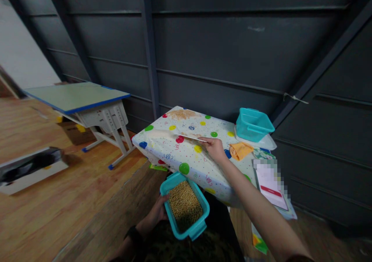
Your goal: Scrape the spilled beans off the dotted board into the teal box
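My left hand (159,209) grips the left side of a teal plastic container (204,198), held low in front of the table edge near my lap. Round yellow beans (186,202), like soybeans, fill much of it. My right hand (215,149) reaches over the table and pinches the near end of a thin, flat white sheet (195,138), whose exact kind I cannot make out. Small tan bits (190,134) show along the sheet, but whether they lie on it or behind it is unclear. A spread of tan grains or beans (183,113) covers the table's far left corner.
A dotted cloth (157,148) covers the table. To the right are a second teal container (252,127) on a whitish lid (266,142), an orange cloth (240,151) and a tablet-like screen (270,188). A desk (84,93) stands left; a dark panelled wall (221,49) rises behind.
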The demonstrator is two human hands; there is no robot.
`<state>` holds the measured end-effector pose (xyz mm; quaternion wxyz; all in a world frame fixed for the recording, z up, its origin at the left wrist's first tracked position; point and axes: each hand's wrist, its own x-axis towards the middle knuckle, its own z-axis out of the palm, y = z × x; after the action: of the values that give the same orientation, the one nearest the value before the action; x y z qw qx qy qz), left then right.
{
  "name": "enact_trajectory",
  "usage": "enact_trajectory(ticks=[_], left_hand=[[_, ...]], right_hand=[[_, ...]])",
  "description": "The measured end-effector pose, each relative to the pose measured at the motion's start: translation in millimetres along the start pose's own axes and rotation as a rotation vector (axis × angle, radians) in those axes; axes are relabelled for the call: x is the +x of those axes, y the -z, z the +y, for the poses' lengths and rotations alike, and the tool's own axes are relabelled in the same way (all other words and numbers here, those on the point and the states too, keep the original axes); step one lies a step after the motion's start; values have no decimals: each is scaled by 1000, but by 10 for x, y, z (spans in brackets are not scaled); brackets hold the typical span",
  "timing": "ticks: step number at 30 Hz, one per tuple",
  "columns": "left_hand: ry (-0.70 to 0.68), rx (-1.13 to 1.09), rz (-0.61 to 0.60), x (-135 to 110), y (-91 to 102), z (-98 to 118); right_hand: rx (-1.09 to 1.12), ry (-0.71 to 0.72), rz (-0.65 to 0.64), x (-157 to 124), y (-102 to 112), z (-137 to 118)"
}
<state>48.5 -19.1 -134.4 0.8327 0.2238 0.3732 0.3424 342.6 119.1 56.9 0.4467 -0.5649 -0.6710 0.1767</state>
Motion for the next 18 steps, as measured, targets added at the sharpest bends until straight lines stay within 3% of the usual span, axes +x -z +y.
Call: enact_trajectory(ticks=[7,13,18], left_hand=[[-1,14,14,-62,-107,57],[57,23,107,-23,-8,41],[52,21,156,-6,-8,4]], right_hand=[[-20,-38,22,9,24,-71],[-1,-20,-5,-152,117,-115],[-17,-67,122,-365,256,-97]])
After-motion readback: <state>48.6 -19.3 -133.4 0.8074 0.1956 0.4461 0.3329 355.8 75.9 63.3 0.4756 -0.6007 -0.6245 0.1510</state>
